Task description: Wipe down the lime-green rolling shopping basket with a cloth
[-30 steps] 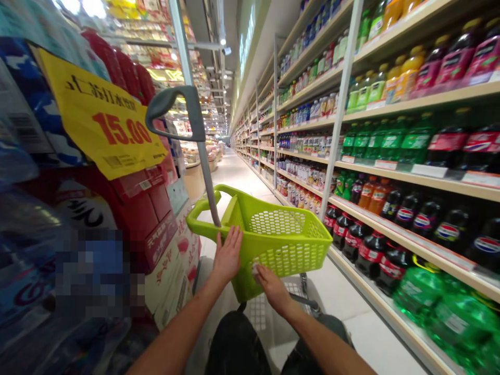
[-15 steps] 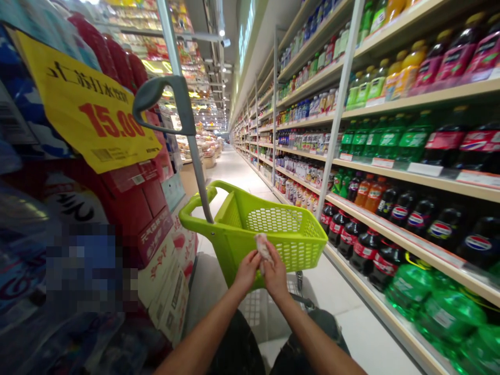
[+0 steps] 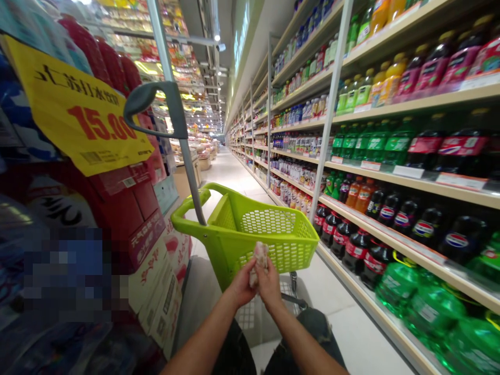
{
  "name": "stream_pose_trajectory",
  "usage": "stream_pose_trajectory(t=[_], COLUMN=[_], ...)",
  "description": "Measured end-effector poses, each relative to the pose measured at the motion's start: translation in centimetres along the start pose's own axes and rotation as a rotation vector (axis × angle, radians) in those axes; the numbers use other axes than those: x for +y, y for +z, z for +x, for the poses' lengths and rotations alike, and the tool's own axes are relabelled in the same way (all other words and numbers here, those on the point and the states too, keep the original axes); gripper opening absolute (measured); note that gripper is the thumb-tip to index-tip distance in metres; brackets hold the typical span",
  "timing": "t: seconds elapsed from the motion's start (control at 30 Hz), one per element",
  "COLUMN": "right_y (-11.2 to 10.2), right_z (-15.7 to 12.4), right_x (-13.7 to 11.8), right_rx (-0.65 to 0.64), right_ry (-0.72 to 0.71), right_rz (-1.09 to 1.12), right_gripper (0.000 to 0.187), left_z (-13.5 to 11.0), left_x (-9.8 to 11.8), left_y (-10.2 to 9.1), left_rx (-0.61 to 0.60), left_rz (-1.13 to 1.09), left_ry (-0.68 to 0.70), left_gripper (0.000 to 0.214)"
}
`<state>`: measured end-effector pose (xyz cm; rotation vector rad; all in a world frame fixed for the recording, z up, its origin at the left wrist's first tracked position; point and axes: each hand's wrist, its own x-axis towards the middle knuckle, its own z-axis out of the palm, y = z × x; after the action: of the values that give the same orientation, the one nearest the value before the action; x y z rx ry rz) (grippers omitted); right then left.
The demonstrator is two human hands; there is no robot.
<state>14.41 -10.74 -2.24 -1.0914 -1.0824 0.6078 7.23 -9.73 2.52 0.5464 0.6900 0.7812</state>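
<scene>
A crumpled whitish cloth or tissue (image 3: 261, 252) is bunched between my two hands; which of the two it is I cannot tell. My left hand (image 3: 244, 284) has its fingers closed on the lower left of it. My right hand (image 3: 269, 284) pinches it from the other side, the two hands nearly touching. Just beyond them stands a lime-green shopping cart (image 3: 222, 250) with a perforated basket and a grey upright pole with a looped grip (image 3: 156, 109). Nothing shows inside the part of the basket in view.
Shelves of drinks line the right side, with cola bottles (image 3: 357, 249) and large green bottles (image 3: 439, 312) low down. On the left are stacked drink cartons (image 3: 156, 291) and a yellow price sign (image 3: 84, 112). A tiled aisle (image 3: 224, 174) runs ahead.
The view has shifted slightly, so the cart and shelves sit a little further left. My hands have turned the crumpled piece more upright and remain closed on it.
</scene>
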Motion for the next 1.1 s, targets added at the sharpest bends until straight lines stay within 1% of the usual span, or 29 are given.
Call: stream_pose_trajectory(t=[0.03,0.07,0.1,0.17,0.23,0.3,0.33,0.43,0.47,0.53,0.6,0.63,0.67,0.7,0.73,0.77,0.8,0.83,0.87,0.9,0.97,1.03,1.07,1.1], right_y=[0.0,0.0,0.0,-0.3,-0.8,-1.5,-1.9,-3.3,-3.8,-5.0,-6.2,-6.8,-7.5,-8.2,-8.9,-9.6,-10.3,-10.9,-11.4,-11.8,-12.0,-11.5,-11.1,-10.7], right_z=[-0.2,-0.2,-0.2,0.0,0.2,0.5,0.7,2.2,3.0,5.1,7.0,7.4,7.5,7.0,6.2,5.1,3.9,3.0,2.4,2.4,3.6,5.8,6.7,7.3], right_x=[-0.1,-0.1,-0.2,0.0,0.3,0.8,1.0,1.2,1.1,0.9,1.2,1.8,2.7,4.0,5.5,7.0,8.4,9.4,9.9,9.8,8.3,6.2,5.5,5.3], right_rx=[0.065,0.099,0.094,0.017,-0.031,-0.036,-0.038,0.0,0.03,0.092,0.137,0.14,0.121,0.071,-0.002,-0.093,-0.175,-0.207,-0.208,-0.181,-0.069,0.048,0.081,0.076], right_ry=[-0.092,-0.201,-0.312,-0.482,-0.543,-0.534,-0.532,-0.539,-0.538,-0.545,-0.575,-0.594,-0.615,-0.638,-0.661,-0.685,-0.708,-0.718,-0.724,-0.724,-0.711,-0.696,-0.689,-0.692], right_rz=[-0.091,-0.189,-0.285,-0.45,-0.551,-0.571,-0.561,-0.529,-0.537,-0.59,-0.676,-0.725,-0.776,-0.823,-0.864,-0.901,-0.926,-0.948,-0.964,-0.968,-0.954,-0.925,-0.923,-0.929], right_gripper=[0.043,0.044,0.045,0.048,0.051,0.051,0.048,0.042,0.042,0.043,0.046,0.048,0.05,0.051,0.052,0.051,0.051,0.051,0.052,0.052,0.051,0.049,0.049,0.048], left_z=[0.2,0.3,0.5,0.8,1.0,1.3,1.4,2.0,2.3,3.0,3.7,3.9,4.0,4.0,3.8,3.6,3.3,3.1,2.9,2.8,3.1,3.7,4.0,4.3], left_x=[-0.1,-0.2,-0.3,-0.3,-0.4,-0.5,-0.6,-0.8,-0.8,-0.9,-0.7,-0.5,-0.3,0.1,0.4,0.7,1.1,1.3,1.5,1.6,1.7,1.5,1.4,1.3], left_y=[0.2,0.4,0.6,0.9,1.0,0.8,0.7,0.7,0.8,1.3,1.9,2.1,2.2,2.3,2.2,2.0,1.8,1.5,1.3,1.2,1.2,1.4,1.6,1.7], left_rx=[0.007,0.01,0.013,0.013,0.0,-0.018,-0.018,0.046,0.077,0.148,0.221,0.258,0.286,0.307,0.325,0.339,0.342,0.335,0.32,0.301,0.279,0.28,0.281,0.28], left_rz=[-0.038,-0.077,-0.118,-0.184,-0.206,-0.158,-0.099,0.203,0.333,0.579,0.75,0.807,0.831,0.864,0.949,1.093,1.288,1.516,1.748,1.946,2.175,2.277,2.304,2.322], left_ry=[0.004,0.023,0.05,0.08,0.073,0.055,0.046,0.023,0.054,0.192,0.35,0.405,0.443,0.489,0.561,0.649,0.735,0.808,0.855,0.87,0.842,0.815,0.801,0.787], left_gripper=[0.022,0.022,0.022,0.022,0.022,0.023,0.024,0.025,0.025,0.024,0.023,0.023,0.023,0.026,0.03,0.034,0.039,0.042,0.046,0.048,0.053,0.055,0.056,0.057])
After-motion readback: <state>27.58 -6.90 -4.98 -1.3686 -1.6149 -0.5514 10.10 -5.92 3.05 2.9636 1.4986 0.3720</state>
